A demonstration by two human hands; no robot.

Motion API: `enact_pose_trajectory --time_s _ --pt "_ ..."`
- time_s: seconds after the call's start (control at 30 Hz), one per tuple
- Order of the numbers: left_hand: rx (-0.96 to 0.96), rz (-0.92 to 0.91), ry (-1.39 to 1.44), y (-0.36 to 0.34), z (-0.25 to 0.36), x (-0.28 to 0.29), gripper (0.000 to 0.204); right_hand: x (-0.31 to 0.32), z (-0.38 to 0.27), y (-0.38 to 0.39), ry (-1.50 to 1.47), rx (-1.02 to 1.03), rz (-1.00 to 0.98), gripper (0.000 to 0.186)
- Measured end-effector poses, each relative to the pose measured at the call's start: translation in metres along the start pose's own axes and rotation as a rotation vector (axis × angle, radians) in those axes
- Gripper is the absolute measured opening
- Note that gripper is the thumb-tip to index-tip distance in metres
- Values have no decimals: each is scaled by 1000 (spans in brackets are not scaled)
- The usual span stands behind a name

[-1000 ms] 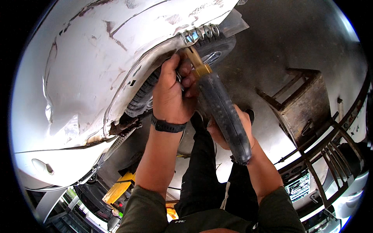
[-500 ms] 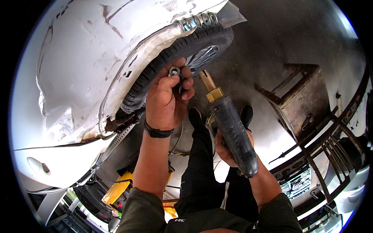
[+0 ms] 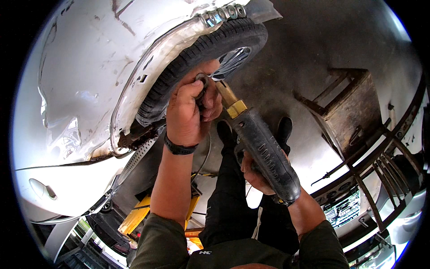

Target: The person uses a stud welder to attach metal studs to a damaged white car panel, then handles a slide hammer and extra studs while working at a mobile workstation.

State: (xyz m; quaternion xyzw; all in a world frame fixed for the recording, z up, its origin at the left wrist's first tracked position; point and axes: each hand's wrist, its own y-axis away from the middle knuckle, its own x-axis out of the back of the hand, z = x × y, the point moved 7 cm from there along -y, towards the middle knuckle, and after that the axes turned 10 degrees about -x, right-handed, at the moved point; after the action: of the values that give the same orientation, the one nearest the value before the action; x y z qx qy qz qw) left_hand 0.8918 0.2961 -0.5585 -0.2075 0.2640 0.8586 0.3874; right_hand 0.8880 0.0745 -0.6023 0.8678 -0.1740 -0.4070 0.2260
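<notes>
My left hand (image 3: 184,110) is closed, pinching a metal washer (image 3: 202,79) between thumb and forefinger. Its curled fingers hide whatever else lies in the palm. My right hand (image 3: 256,174) is wrapped round the handle of a black stud welder gun (image 3: 267,150). The gun's slotted brass tip (image 3: 227,93) points up and left, close beside the left fingers; whether they touch, I cannot tell. Beyond the hands is a dented white car panel (image 3: 89,85) with a bent wheel-arch edge. Several washers (image 3: 222,15) stand in a row along the top of that edge.
A tyre (image 3: 163,92) sits under the arch, just behind my left hand. To the right stands a worn metal stool (image 3: 351,105), with a dark metal frame (image 3: 380,179) nearer me. Yellow equipment (image 3: 134,219) is at lower left. My shoes (image 3: 284,127) are below the gun.
The gun has moved left, bringing its brass tip up to my left fingers. The washer in my left hand has tilted. The car panel and wheel sit slightly higher in view.
</notes>
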Motion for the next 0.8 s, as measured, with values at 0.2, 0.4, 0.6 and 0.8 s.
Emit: enact_pose_trajectory --time_s 0.2,0.4,0.6,0.8 --pt "-60 -58 -70 -3 -4 9 41 -2 0 0 -28 74 -44 38" --pt "-54 -181 -13 -8 -4 16 43 -7 24 -2 -414 -74 -164 38" --pt "22 -214 19 -8 -5 7 49 -20 16 3 -256 118 -239 44" --pt "-6 -193 75 -3 1 16 55 -22 14 -2 -332 -135 -377 52"
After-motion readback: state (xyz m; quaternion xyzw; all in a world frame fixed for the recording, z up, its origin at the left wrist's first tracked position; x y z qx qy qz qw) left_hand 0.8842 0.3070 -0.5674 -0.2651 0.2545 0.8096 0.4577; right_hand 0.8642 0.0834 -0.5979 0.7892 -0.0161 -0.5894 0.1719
